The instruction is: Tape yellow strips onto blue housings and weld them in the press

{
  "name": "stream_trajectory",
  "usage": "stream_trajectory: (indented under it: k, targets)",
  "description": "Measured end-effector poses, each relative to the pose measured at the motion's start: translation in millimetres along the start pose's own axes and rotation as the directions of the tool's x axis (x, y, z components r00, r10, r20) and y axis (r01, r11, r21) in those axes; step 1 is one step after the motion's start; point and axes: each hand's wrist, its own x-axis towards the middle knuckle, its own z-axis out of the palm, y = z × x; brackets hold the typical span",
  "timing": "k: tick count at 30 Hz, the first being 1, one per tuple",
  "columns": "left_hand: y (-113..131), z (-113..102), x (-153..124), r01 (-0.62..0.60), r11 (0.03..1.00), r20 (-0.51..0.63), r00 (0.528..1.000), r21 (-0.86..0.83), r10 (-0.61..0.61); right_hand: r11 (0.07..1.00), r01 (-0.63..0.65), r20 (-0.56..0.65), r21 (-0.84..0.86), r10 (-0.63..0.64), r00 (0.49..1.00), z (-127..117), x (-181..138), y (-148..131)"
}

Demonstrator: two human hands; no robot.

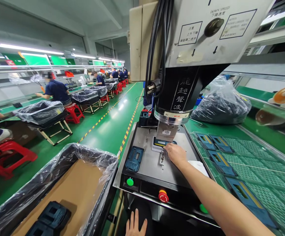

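Observation:
My right hand (176,154) reaches in under the metal horn (166,131) of an ultrasonic welding machine (181,88). Its fingers are closed on the right end of a dark blue plastic panel (159,142) with a yellow strip, which sits in a small fixture (156,148). The fingertips are partly hidden. My left hand (135,225) lies low by my dark-clothed leg, fingers spread, holding nothing. Left of the fixture, another dark blue plastic panel (134,159) rests on the metal base plate (154,167).
A green button (130,182) and a red emergency stop (163,196) face me. At left, a plastic-lined bin (83,186) holds dark blue parts (54,214). At right, more panels (221,161) lie on green mesh trays (267,177). Co-workers (56,90) sit along the far line.

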Motion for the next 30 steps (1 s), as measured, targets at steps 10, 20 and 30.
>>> stream_trajectory:
  k: [10,20,30]
  targets:
    - [-27,-30,-3,0.027,0.953,0.198,0.98,-0.302,0.035,0.948,0.303,-0.03,0.094,-0.302,0.953,-40,-55,-14]
    - [18,-127,-23,-0.296,0.518,-0.19,0.95,-0.802,0.248,0.646,-0.249,0.524,0.721,-0.275,0.806,-83,-214,-60]
    - [56,-138,-35,0.023,0.359,0.074,0.989,-0.933,0.127,0.696,-0.329,0.467,0.638,-0.011,0.884,-35,-271,-61]
